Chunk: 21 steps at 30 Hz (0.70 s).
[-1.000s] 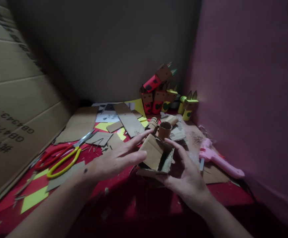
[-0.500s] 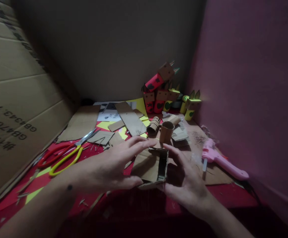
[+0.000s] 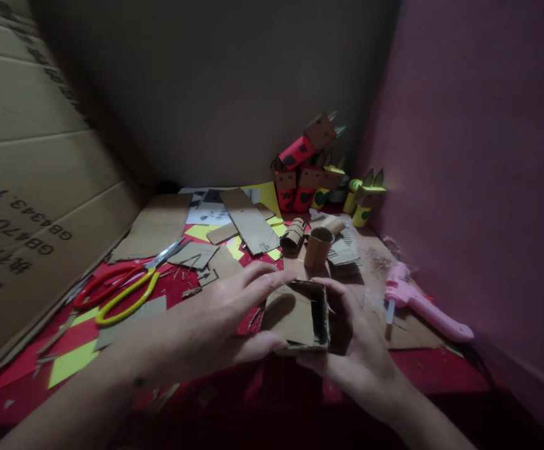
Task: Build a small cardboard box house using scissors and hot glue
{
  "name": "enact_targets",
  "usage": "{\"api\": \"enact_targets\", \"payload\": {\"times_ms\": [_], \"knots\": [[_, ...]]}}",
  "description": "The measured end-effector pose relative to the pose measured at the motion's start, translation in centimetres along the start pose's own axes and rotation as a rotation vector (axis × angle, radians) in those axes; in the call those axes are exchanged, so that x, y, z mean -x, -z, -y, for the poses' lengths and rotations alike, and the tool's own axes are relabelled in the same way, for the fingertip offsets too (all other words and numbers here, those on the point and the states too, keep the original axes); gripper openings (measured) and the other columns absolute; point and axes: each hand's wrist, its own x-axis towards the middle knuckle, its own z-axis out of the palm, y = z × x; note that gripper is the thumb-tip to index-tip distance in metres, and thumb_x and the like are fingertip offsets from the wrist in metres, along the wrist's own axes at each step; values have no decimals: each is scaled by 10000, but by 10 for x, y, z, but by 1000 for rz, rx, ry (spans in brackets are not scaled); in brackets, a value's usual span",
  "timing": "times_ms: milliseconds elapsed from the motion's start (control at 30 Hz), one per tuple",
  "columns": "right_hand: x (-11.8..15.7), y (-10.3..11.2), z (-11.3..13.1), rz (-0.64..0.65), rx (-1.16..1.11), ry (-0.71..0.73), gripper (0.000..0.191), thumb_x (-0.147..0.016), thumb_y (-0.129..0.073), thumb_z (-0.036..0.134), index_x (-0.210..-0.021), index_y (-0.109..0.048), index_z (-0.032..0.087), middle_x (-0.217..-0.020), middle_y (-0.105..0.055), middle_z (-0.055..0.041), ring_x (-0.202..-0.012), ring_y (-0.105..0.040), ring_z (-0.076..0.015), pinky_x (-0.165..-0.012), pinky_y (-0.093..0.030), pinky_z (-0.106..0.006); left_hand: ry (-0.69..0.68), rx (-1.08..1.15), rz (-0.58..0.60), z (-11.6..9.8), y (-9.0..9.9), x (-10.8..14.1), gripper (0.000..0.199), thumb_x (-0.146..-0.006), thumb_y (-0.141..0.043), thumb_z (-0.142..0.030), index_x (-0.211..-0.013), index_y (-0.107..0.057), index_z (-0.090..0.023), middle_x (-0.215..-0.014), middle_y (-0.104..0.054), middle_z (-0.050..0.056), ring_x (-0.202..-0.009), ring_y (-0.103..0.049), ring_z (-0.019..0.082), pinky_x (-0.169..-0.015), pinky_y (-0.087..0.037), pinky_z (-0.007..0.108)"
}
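Between my two hands is a small cardboard box point(image 3: 291, 317), with a flat panel over most of its top and a dark gap along its right side. My left hand point(image 3: 239, 319) grips the box's left part, fingers along the far edge and thumb at the near edge. Wrapped round the right end is my right hand point(image 3: 354, 344), its thumb low at the near corner. Just beyond the box stands an upright cardboard tube point(image 3: 319, 248). Another tube with bands round it point(image 3: 293, 235) lies on its side to the left of that one.
Scissors point(image 3: 129, 281) with red and yellow handles lie left. A pink glue gun point(image 3: 424, 306) rests on a cardboard sheet at right. Several red and yellow tube figures point(image 3: 304, 190) stand at the back. A large carton point(image 3: 32, 187) walls the left side; cardboard strips point(image 3: 248, 219) lie mid-table.
The box has shifted slightly to the right in the view, and both hands have come along with it. The whole scene has also slid a little rightward as the camera moved.
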Motion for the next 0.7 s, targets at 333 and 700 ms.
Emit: {"api": "enact_targets", "payload": {"times_ms": [333, 700], "knots": [[-2, 11, 10, 99, -18, -118, 827, -659, -842, 170, -1326, -395, 366, -1260, -605, -38, -1141, -628, -242, -906, -583, -399, 3, 88, -62, 2, -11, 2, 557, -888, -616, -388, -1366, -371, -240, -1322, -474, 121, -1115, -601, 223, -862, -566, 298], [-4, 17, 15, 197, 197, 118, 769, -750, -777, 180, -1349, -380, 453, -1276, -506, -4, -1150, -583, -193, -947, -548, -331, -44, 311, -135, 2, -18, -1, 563, -866, -668, -340, -1369, -416, -333, -1311, -472, 58, -1219, -502, 228, -1008, -485, 355]]}}
